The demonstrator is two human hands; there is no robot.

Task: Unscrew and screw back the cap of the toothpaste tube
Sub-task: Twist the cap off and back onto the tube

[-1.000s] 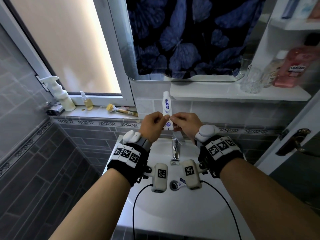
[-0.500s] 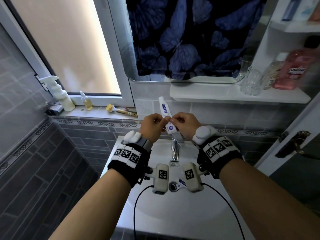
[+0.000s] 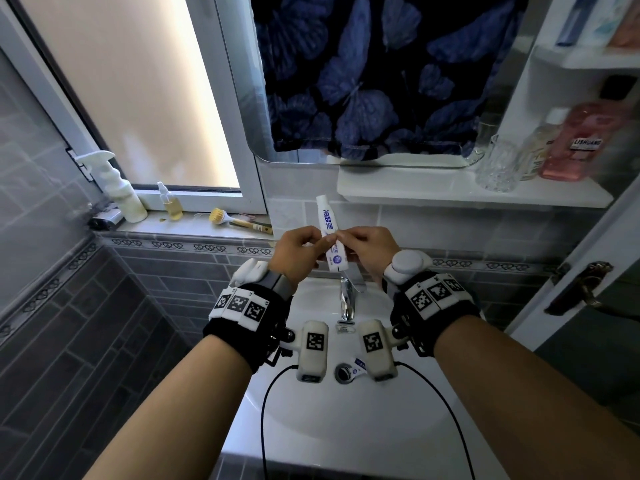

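Toothpaste tube (image 3: 331,237) is held over the sink (image 3: 346,427), just above the tap (image 3: 347,299); its narrow end points toward 12 o'clock and its wide flat end toward 6 o'clock. Left hand (image 3: 300,252) is closed on the tube's middle from 9 o'clock, fingers curled round it; right hand (image 3: 372,250) is pinched onto it from 3 o'clock. The cap cannot be made out (which end bears it is not clear). A light, soft tube is judged here, likely to buckle if squeezed hard and somewhat slippery on its glossy skin; a firm hold is best taken near the stiff shoulder, with the cap turned by the fingertips of the other hand. Room is limited at 12 o'clock by the shelf (image 3: 450,195) edge and the mirror (image 3: 363,81); open space lies toward 6 o'clock over the basin, though a dropped cap could roll to the drain (image 3: 343,373).
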